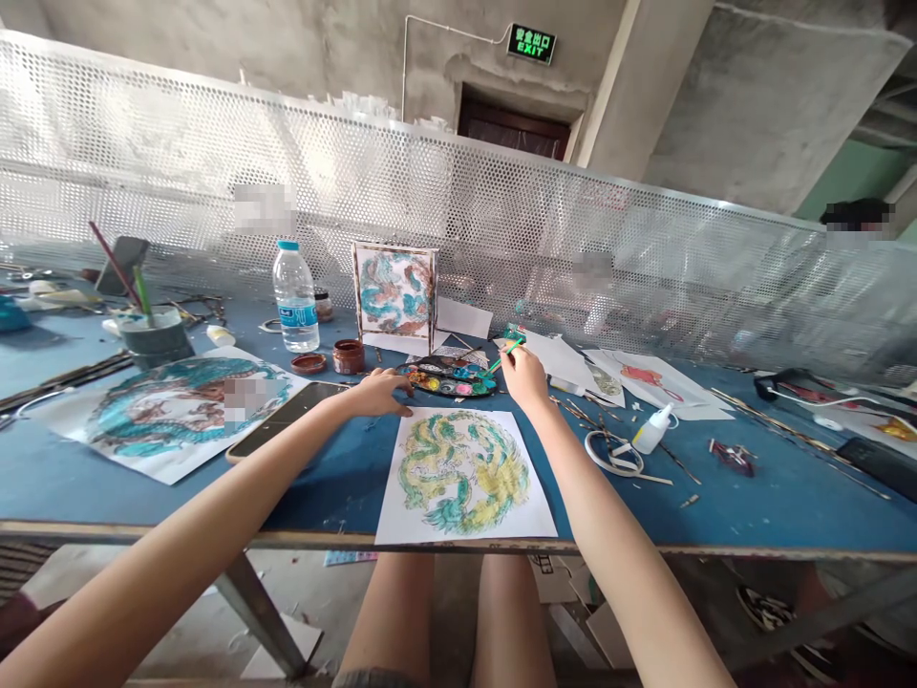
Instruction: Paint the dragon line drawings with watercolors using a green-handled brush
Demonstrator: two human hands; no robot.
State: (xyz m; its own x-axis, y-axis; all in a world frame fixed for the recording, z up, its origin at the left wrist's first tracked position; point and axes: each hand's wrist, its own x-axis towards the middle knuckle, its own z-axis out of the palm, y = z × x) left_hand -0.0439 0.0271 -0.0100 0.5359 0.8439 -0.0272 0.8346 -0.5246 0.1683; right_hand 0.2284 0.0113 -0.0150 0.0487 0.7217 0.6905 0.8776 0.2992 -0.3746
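My right hand (524,375) pinches a green-handled paintbrush (506,354), its lower end over the right side of the paint palette (469,366). The palette is dark, with wells of several colours. My left hand (379,393) rests at the palette's left edge, fingers apart, thumb near the top left corner of a painted sheet (393,516). That white sheet lies flat before me, bearing a round dragon-like design in yellow and teal. Left of it, a phone (276,425) lies partly under my left forearm.
A water bottle (296,306), an open brown paint jar (349,357) and a framed painting (396,298) stand behind. A cup with brushes (154,339) is at left beside another painting (179,463). A glue bottle (651,430) stands right, among thin sticks. Perforated metal panel (501,220) borders the table.
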